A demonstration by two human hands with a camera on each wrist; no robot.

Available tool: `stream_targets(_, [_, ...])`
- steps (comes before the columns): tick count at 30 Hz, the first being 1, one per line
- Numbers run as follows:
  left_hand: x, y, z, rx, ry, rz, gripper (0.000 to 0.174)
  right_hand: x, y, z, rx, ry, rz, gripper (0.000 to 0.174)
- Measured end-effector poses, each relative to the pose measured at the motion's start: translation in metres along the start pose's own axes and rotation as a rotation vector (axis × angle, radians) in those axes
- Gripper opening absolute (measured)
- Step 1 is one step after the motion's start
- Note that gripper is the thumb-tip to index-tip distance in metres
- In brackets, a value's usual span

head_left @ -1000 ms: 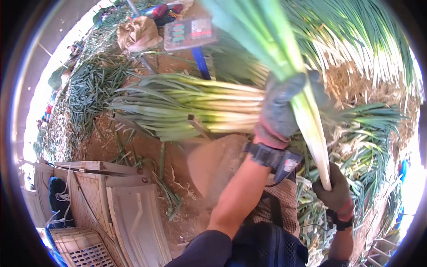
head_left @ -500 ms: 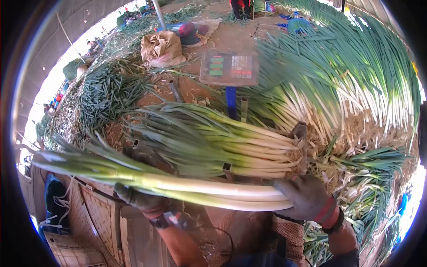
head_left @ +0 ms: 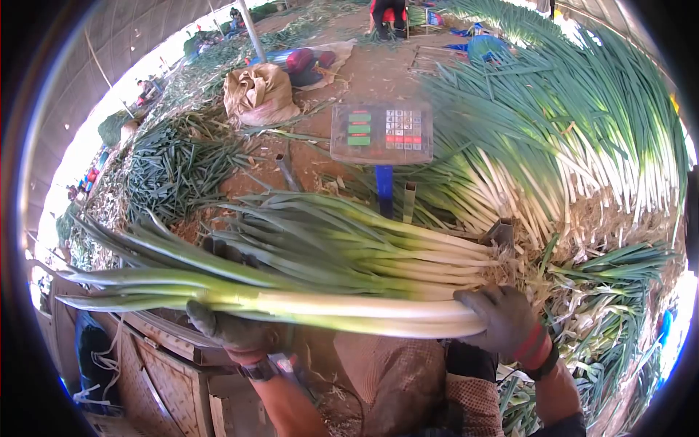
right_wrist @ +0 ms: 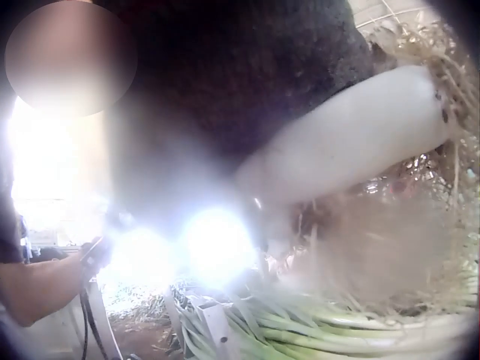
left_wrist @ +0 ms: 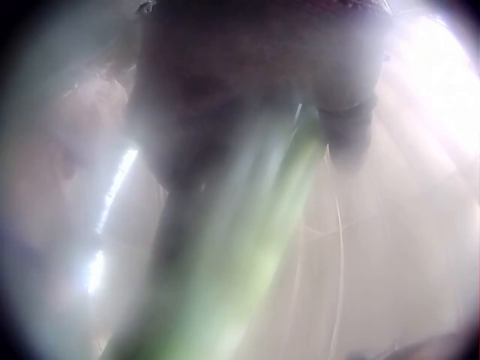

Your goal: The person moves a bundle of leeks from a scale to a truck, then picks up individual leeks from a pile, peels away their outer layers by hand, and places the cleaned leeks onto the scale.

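Note:
Several long, thick green onions (head_left: 364, 307) lie sideways across both gloved hands, leaves to the left and white ends to the right. My left hand (head_left: 231, 329) holds them from below where white turns to green, its thumb on the near side. In the left wrist view the green stalk (left_wrist: 240, 277) passes between thumb and fingers, blurred. My right hand (head_left: 501, 319) grips the white ends; a white stalk (right_wrist: 360, 135) with roots shows in the right wrist view. Just behind the held ones, a bundle of green onions (head_left: 415, 251) lies between metal posts (head_left: 499, 231).
A scale display (head_left: 382, 135) on a blue post stands beyond the bundle. A big row of green onions (head_left: 568, 138) fills the right, with loose trimmings (head_left: 597, 291) nearer. At left are a cut-leaf heap (head_left: 178, 167), a tan sack (head_left: 258, 95) and a crate (head_left: 156, 364).
The green onions swung from upright to sideways, and my left hand moved left and down along them. Over the last half second they rose slightly toward the bundle.

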State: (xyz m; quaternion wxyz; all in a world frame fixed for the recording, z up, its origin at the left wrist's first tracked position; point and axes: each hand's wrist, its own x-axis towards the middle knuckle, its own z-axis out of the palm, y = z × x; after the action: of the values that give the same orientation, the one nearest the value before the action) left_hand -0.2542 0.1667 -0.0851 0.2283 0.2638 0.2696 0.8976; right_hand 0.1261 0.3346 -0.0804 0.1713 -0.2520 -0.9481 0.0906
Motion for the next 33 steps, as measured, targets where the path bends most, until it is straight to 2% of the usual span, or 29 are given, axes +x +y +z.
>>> stream_targets(2, [0.025,-0.019,-0.007,-0.005,0.007,0.037,0.076,0.013,0.009,0.001,-0.040,0.034,0.036,0.064])
stream_targets(4, [0.042,-0.037,-0.006,0.018,-0.005,-0.064,0.080,0.025,0.030,0.014,-0.034,-0.030,0.097,0.065])
stream_targets(6, [0.057,-0.083,-0.047,0.004,0.066,-0.224,0.066,0.036,0.057,0.038,-0.029,-0.108,0.178,0.066])
stream_targets(7, [0.057,-0.106,-0.066,0.773,-0.167,-0.003,0.056,0.032,0.085,0.068,-0.054,-0.094,0.195,0.068])
stream_targets(8, [0.047,-0.119,-0.075,0.866,-0.125,-0.203,0.048,0.022,0.108,0.099,-0.069,-0.096,0.221,0.070])
stream_targets(9, [0.037,-0.132,-0.083,0.961,-0.099,-0.409,0.040,0.020,0.114,0.113,-0.051,-0.265,0.372,0.071])
stream_targets(10, [0.025,-0.143,-0.086,0.319,0.268,-0.930,0.034,0.018,0.122,0.127,-0.038,-0.433,0.524,0.072])
stream_targets(11, [0.009,-0.162,-0.127,0.523,0.198,-0.783,0.025,0.005,0.128,0.147,-0.033,-0.442,0.600,0.071])
stream_targets(12, [0.001,-0.158,-0.107,0.677,0.182,-0.783,0.024,0.001,0.129,0.156,-0.040,-0.428,0.677,0.070])
stream_targets(14, [0.004,-0.138,-0.061,0.970,0.132,-0.736,0.023,0.008,0.127,0.152,-0.001,-0.373,0.684,0.067])
stream_targets(15, [0.011,-0.140,-0.047,0.998,0.032,-0.697,0.025,0.013,0.118,0.150,0.022,-0.350,0.678,0.065])
stream_targets(18, [0.026,-0.178,-0.014,1.400,-0.433,-0.161,0.026,0.022,0.113,0.152,0.112,-0.220,0.586,0.060])
stream_targets(19, [0.035,-0.201,-0.011,1.571,-0.598,0.040,0.030,0.024,0.111,0.162,0.175,-0.162,0.615,0.049])
stream_targets(21, [0.050,-0.246,-0.014,1.869,-0.893,0.505,0.038,0.024,0.113,0.163,0.208,-0.211,0.674,0.047])
stream_targets(24, [0.048,-0.263,-0.020,2.005,-1.043,0.144,0.047,0.012,0.114,0.171,0.288,-0.205,0.701,0.045])
stream_targets(25, [0.044,-0.265,-0.021,2.011,-1.021,0.142,0.049,0.008,0.117,0.173,0.311,-0.180,0.677,0.045])
stream_targets(28, [0.031,-0.243,-0.004,2.317,-1.186,-0.353,0.057,0.001,0.124,0.181,0.357,-0.202,0.635,0.045])
stream_targets(31, [0.009,-0.247,-0.035,2.258,-1.038,-0.299,0.061,-0.001,0.124,0.199,0.270,-0.240,0.624,0.045])
stream_targets(33, [0.014,-0.260,-0.037,2.340,-1.040,-0.307,0.061,0.012,0.125,0.201,0.173,-0.282,0.651,0.044])
